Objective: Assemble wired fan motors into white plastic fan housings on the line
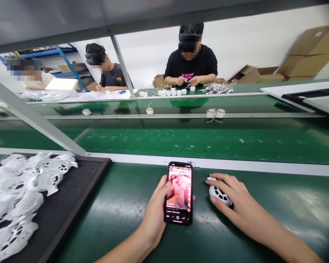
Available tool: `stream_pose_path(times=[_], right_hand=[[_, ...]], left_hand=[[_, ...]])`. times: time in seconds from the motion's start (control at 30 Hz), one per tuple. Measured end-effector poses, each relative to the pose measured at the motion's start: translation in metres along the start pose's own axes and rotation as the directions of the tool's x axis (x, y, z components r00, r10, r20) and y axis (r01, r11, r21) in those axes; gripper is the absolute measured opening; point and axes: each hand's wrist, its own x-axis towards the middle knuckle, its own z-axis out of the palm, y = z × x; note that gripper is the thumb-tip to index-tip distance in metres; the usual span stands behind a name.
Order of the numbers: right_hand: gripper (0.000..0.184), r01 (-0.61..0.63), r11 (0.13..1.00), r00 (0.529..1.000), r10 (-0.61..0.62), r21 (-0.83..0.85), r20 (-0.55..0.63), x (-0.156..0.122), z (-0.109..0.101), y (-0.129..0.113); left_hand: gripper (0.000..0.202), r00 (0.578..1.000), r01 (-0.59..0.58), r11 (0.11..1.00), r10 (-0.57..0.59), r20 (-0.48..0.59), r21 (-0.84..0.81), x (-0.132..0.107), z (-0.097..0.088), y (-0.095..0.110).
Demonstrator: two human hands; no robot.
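The green bench mat (276,215) bore a black tray (68,197) of white perforated plastic shells (30,182) at its left. At the mat's centre, the left hand (153,215) held a smartphone (178,193), fingers wrapped around it; the right hand (244,201) lay right of it, fingers together, clamped over a perforated white plastic part (220,193).

The right hand (242,201) hides most of the white plastic piece (218,193), the black tray (71,197) runs off the left edge, and the words on the phone (178,193) are too small to read
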Motion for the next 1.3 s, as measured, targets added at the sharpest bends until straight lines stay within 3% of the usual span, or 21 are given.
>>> stream_pose_path(times=[0.2,0.33,0.57,0.8,0.87,1.0,1.17,1.23,1.3], right_hand=[[0.035,0.016,1.0,1.0,-0.016,-0.012,-0.005,0.001,0.0,0.0],[0.034,0.019,1.0,1.0,-0.019,-0.018,-0.001,0.0,-0.001,-0.001],[0.035,0.03,0.999,0.999,-0.03,-0.015,-0.018,-0.001,-0.003,-0.003],[0.037,0.036,0.999,0.999,-0.036,-0.005,-0.013,0.0,-0.002,-0.002],[0.037,0.035,0.999,0.999,-0.035,-0.005,-0.004,0.0,-0.003,-0.003],[0.037,0.02,1.0,1.0,-0.02,-0.007,0.011,0.0,-0.003,-0.005],[0.038,-0.006,1.0,1.0,0.005,0.016,0.025,0.0,-0.004,-0.002],[0.037,-0.014,0.999,1.0,0.013,0.034,0.026,0.001,-0.004,0.0],[0.035,-0.011,0.999,1.0,0.009,0.053,0.022,0.002,-0.004,-0.001]], left_hand=[[0.05,0.999,0.001,0.996,0.003,0.042,-0.087,-0.002,0.002,0.002],[0.049,0.994,0.042,0.997,-0.035,0.104,-0.059,-0.007,0.005,0.006],[0.067,0.981,0.038,0.996,-0.022,0.191,-0.083,-0.007,0.001,0.005],[0.087,0.884,0.045,0.999,-0.03,0.466,-0.022,-0.02,0.0,0.007],[0.083,0.901,0.022,1.0,-0.018,0.433,-0.005,-0.022,0.005,0.007],[0.064,0.969,0.03,0.997,-0.013,0.246,-0.066,-0.02,0.01,0.005],[0.061,0.988,0.039,0.983,-0.011,0.152,-0.18,-0.013,0.0,0.004],[0.058,0.991,0.01,0.989,0.009,0.132,-0.145,-0.009,-0.005,0.006],[0.057,0.992,-0.074,0.997,0.074,0.098,0.001,-0.004,-0.009,0.015]])
